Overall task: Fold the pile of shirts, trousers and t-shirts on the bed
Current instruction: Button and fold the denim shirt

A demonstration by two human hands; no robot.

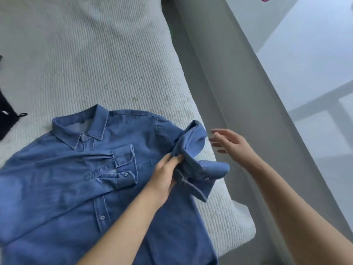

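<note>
A blue denim shirt (pixel 63 190) lies face up on the white ribbed bed cover (pixel 91 60), collar toward the far side. One sleeve is folded across the chest, its cuff (pixel 126 167) near the pocket. My left hand (pixel 166 173) pinches the other sleeve (pixel 193 150) near its cuff, and the sleeve stands bunched and lifted at the shirt's right shoulder. My right hand (pixel 229 144) hovers just right of that sleeve with relaxed, spread fingers and holds nothing.
A dark garment (pixel 7 115) lies at the left edge of the bed. The bed's right edge (pixel 229 188) runs close to the shirt, with a grey frame (pixel 219 73) and a pale floor (pixel 315 64) beyond it.
</note>
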